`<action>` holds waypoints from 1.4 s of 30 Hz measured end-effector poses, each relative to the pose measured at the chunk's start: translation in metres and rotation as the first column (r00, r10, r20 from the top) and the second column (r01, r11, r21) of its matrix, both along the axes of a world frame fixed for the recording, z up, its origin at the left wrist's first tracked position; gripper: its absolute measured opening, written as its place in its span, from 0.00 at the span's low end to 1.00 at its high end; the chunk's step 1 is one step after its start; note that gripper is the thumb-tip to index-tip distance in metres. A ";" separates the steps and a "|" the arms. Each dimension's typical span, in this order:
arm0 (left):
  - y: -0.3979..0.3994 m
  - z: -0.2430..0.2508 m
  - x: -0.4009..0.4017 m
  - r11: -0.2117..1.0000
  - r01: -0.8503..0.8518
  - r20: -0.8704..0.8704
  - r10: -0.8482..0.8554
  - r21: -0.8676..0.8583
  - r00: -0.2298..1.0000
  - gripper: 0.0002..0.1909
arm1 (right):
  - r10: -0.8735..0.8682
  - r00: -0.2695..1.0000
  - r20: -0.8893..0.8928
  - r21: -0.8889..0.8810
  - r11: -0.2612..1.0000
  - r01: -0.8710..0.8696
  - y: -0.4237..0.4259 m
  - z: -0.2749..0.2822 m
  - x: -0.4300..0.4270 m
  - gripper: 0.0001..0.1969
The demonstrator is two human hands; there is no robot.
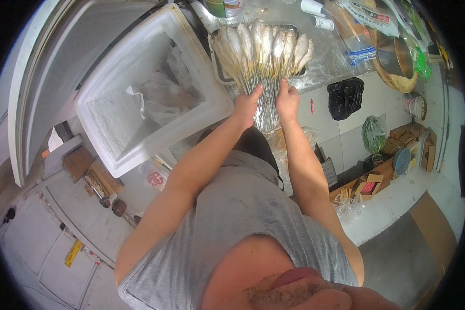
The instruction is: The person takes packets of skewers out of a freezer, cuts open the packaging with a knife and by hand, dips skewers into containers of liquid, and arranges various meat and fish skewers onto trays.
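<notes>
A large bunch of small pale fish on metal skewers [261,46] fans out over a metal tray [217,71] at the top centre. My left hand [248,105] grips the skewers' lower part from the left, thumb on top. From the right, my right hand [287,100] holds the same bunch, its thumb pointing up along the skewers. The bare skewer ends show between and below both hands. The fish heads point away from me, and the bunch hides much of the tray. The fingers under the skewers are hidden.
An open white chest freezer [174,133] with frost and plastic bags stands at left, its lid raised. The tray lies on a metal counter [321,64]. Farther right are packaged bags, a metal pot [396,58] and a black plastic bag [345,97].
</notes>
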State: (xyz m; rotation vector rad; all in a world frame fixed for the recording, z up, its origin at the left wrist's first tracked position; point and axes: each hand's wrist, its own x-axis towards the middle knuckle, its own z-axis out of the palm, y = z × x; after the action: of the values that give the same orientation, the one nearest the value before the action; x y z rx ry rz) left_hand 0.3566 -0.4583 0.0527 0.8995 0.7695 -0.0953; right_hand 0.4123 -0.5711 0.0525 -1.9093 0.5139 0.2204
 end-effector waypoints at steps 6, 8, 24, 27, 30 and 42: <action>0.001 0.003 0.001 0.997 0.078 -0.099 -0.075 0.023 0.992 0.31 | 0.021 0.996 -0.088 0.115 0.993 -0.011 -0.007 0.005 0.006 0.25; -0.002 0.019 0.003 0.995 0.087 -0.111 -0.081 0.055 0.991 0.31 | 0.010 0.992 -0.126 0.171 0.985 0.011 -0.012 0.002 0.005 0.25; -0.001 -0.001 0.001 0.991 0.022 -0.109 -0.008 0.135 0.994 0.35 | -0.035 0.997 -0.067 0.219 0.974 0.049 -0.004 0.007 0.007 0.22; -0.001 0.002 0.002 0.997 0.012 -0.122 -0.002 0.079 0.993 0.33 | -0.033 0.999 -0.024 0.127 0.991 0.036 -0.006 0.001 0.008 0.21; -0.001 0.010 0.005 0.998 0.023 -0.112 -0.016 0.064 0.994 0.24 | -0.065 0.997 -0.038 0.182 0.981 0.071 -0.008 -0.003 0.007 0.21; 0.001 0.039 0.007 0.997 -0.027 -0.047 0.023 -0.076 0.999 0.20 | -0.115 0.988 -0.102 0.285 0.948 0.139 -0.006 -0.001 0.006 0.19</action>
State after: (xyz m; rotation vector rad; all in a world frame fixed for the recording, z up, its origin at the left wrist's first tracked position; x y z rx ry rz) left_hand 0.3637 -0.4574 0.0916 0.8175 0.8145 -0.1231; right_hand 0.4181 -0.5770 0.0516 -1.5789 0.6231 0.2773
